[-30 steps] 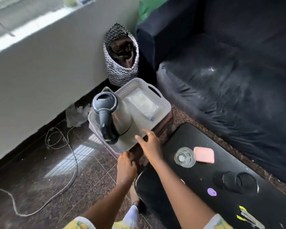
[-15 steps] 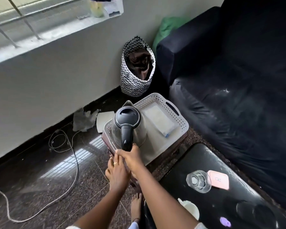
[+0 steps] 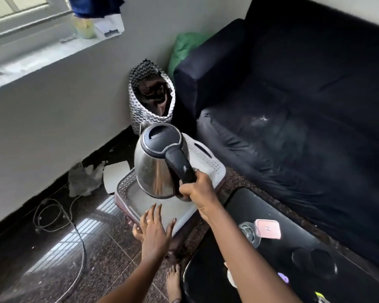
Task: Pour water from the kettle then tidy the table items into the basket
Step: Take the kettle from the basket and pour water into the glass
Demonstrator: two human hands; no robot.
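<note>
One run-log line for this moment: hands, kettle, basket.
right hand: grips kettle handle | kettle: held over basket | left hand: open, by basket's near edge | glass: on table

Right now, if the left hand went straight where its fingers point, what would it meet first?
Probably the white basket: the left hand points its fingers over the near rim, under the lifted kettle. Depth unclear.

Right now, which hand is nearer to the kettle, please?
Right. The right hand grips the kettle by its handle; the left hand is open below it, at the basket rim.
</note>
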